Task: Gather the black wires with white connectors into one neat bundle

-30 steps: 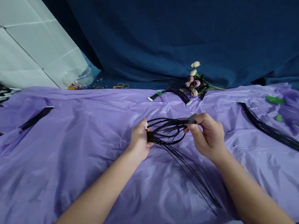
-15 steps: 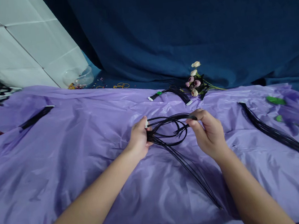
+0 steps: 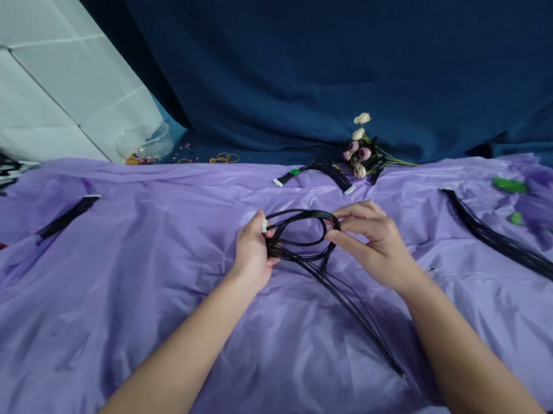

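A bundle of thin black cables (image 3: 307, 257) is looped between my two hands over the purple cloth. My left hand (image 3: 252, 253) is closed on the bundle's left end, beside a white connector (image 3: 264, 224). Fingers and thumb of my right hand (image 3: 372, 242) pinch the right side of the loop. Loose cable strands hang from the left end toward the lower right, their tips low in the view. The fingers of my left hand are partly hidden behind the cables.
Purple cloth (image 3: 183, 353) covers the surface. Other black cable bundles lie at the left (image 3: 69, 216), behind my hands (image 3: 325, 173) and at the right (image 3: 507, 242). Artificial flowers (image 3: 361, 149), a clear bowl (image 3: 145, 142) and yellow bands (image 3: 225, 157) sit at the back.
My right hand has moved left, toward my left hand, and the cables now form a rounder, more compact loop. The hanging strands have shifted slightly.
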{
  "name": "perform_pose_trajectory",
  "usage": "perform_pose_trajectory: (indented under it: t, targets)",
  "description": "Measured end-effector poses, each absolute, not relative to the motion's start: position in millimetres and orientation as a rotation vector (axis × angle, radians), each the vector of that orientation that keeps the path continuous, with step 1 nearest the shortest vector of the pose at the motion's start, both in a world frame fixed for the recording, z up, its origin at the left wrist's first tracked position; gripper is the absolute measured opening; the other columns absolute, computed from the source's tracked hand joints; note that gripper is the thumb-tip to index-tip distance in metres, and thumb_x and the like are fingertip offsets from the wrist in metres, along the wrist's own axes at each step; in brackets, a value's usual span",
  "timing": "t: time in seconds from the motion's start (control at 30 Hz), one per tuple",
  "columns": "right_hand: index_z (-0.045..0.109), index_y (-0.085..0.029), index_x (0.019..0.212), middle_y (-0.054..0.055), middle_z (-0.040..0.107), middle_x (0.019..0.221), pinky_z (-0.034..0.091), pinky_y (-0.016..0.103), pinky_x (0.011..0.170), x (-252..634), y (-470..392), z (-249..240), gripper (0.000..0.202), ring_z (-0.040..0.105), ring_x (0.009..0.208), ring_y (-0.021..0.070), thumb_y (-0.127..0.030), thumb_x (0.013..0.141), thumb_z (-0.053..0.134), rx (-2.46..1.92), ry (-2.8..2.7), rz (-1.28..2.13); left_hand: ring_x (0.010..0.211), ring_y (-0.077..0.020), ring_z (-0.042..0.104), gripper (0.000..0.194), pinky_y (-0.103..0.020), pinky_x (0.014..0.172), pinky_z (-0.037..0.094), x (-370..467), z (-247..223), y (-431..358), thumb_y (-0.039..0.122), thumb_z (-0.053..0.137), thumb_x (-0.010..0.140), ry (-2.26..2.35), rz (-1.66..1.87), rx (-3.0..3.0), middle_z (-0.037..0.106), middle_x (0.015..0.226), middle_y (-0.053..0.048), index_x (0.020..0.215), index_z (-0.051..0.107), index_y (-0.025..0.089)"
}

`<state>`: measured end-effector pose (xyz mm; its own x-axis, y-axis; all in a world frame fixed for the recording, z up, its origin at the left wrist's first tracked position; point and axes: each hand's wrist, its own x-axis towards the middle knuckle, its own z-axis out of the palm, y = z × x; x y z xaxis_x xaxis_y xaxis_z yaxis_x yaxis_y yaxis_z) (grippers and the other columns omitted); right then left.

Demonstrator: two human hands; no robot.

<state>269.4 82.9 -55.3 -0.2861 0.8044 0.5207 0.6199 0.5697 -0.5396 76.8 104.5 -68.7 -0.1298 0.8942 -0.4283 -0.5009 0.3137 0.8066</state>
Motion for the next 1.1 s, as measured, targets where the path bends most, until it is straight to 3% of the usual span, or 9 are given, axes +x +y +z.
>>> perform_pose_trajectory:
  t: [0.1,0.17,0.27,0.4,0.57,0.73,0.87,0.97,1.1]
  targets:
    - [0.065,-0.020,0.066,0.005,0.061,0.109,0.035,0.044,0.092,269.7,83.1,-55.5,0.023,0.053,0.103,0.0235,-0.032,0.085,0.060,-1.138,-2.088,0.303,0.032,-0.0046,0.033,0.028,-0.015,0.030,0.014,75.5,-67.3,104.9,0.040,0.059,0.073,1.135,1.310,0.440,0.041,0.049,0.006,0.065,0.043,0.018]
    - [0.067,-0.021,0.070,0.006,0.061,0.111,0.037,0.044,0.092,269.8,82.8,-54.2,0.021,0.053,0.105,0.0239,-0.031,0.086,0.059,-1.138,-2.124,0.349,0.031,-0.0039,0.031,0.028,-0.015,0.029,0.013,74.6,-66.2,105.1,0.040,0.059,0.074,1.101,1.334,0.451,0.039,0.048,0.007,0.065,0.043,0.018]
    - [0.068,-0.022,0.094,0.007,0.062,0.109,0.042,0.041,0.092,270.5,82.2,-50.2,0.016,0.056,0.104,0.0219,-0.032,0.086,0.059,-1.073,-2.096,0.500,0.031,-0.0036,0.030,0.028,-0.015,0.029,0.012,74.0,-65.9,105.3,0.040,0.060,0.074,1.059,1.352,0.475,0.038,0.048,0.007,0.067,0.044,0.018]
    - [0.059,-0.025,0.116,0.007,0.061,0.115,0.046,0.038,0.089,270.9,81.5,-46.4,0.036,0.055,0.107,0.0220,-0.035,0.082,0.065,-0.970,-1.973,0.618,0.030,-0.0028,0.028,0.031,-0.016,0.030,0.012,73.9,-69.3,106.1,0.042,0.061,0.074,1.033,1.343,0.476,0.037,0.047,0.007,0.065,0.043,0.018]
    - [0.064,-0.026,0.102,0.006,0.060,0.108,0.046,0.036,0.087,264.4,81.3,-52.2,0.023,0.056,0.102,0.0205,-0.029,0.079,0.067,-0.872,-1.750,0.684,0.033,-0.0036,0.032,0.030,-0.016,0.031,0.017,73.2,-69.3,106.5,0.038,0.064,0.072,1.000,1.286,0.369,0.039,0.049,0.007,0.067,0.043,0.018]
    - [0.055,-0.024,0.101,0.003,0.057,0.093,0.047,0.028,0.069,259.5,83.5,-63.5,0.023,0.056,0.080,0.0149,-0.027,0.079,0.059,-0.866,-1.427,1.108,0.030,-0.0039,0.030,0.024,-0.015,0.027,0.010,72.0,-59.2,107.2,0.029,0.054,0.079,0.966,1.180,0.193,0.037,0.047,0.006,0.064,0.038,0.018]
    - [0.059,-0.020,0.101,0.003,0.055,0.089,0.045,0.027,0.069,256.3,79.5,-62.8,0.029,0.051,0.077,0.0142,-0.021,0.073,0.060,-0.976,-1.579,1.130,0.028,-0.0034,0.026,0.026,-0.014,0.025,0.012,72.3,-56.1,108.8,0.020,0.044,0.084,0.895,1.197,0.131,0.033,0.043,0.006,0.059,0.035,0.018]
    - [0.064,-0.021,0.103,0.005,0.056,0.097,0.045,0.030,0.075,249.4,75.2,-59.2,0.025,0.052,0.081,0.0146,-0.027,0.079,0.063,-0.995,-1.711,1.008,0.026,-0.0031,0.024,0.029,-0.014,0.023,0.011,72.5,-56.5,108.7,0.019,0.039,0.085,0.846,1.174,0.133,0.031,0.043,0.006,0.057,0.034,0.018]
    - [0.067,-0.020,0.085,0.005,0.058,0.092,0.044,0.030,0.079,246.8,75.0,-56.3,0.017,0.054,0.088,0.0160,-0.032,0.089,0.055,-0.950,-1.750,0.968,0.026,-0.0029,0.024,0.028,-0.014,0.022,0.011,72.6,-54.5,107.3,0.020,0.038,0.086,0.873,1.185,0.124,0.032,0.044,0.006,0.059,0.035,0.018]
